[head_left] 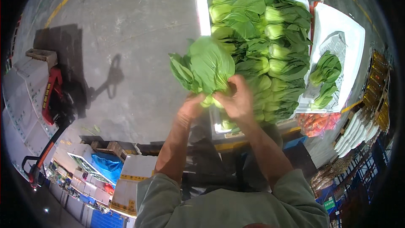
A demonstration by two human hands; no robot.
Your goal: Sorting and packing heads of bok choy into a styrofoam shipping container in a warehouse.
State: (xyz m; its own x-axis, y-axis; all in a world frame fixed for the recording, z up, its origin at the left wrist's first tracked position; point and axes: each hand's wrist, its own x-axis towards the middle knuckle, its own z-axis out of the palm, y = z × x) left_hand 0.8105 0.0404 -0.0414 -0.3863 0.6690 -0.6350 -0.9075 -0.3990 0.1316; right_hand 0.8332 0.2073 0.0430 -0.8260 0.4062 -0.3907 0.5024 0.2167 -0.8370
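Observation:
A head of bok choy with broad green leaves is held up in front of me, its pale base toward me. My left hand is closed around the base from the left. On the other side my right hand pinches the stalks between thumb and fingers. To the right, a white foam box is packed with rows of bok choy. Beyond it lies a white foam lid with newspaper and loose bok choy heads.
A red and black pallet jack stands at the left beside white stacked boxes. A bag of carrots sits beside the foam lid. Cartons and a blue plastic sheet are at the lower left. Grey concrete floor stretches ahead.

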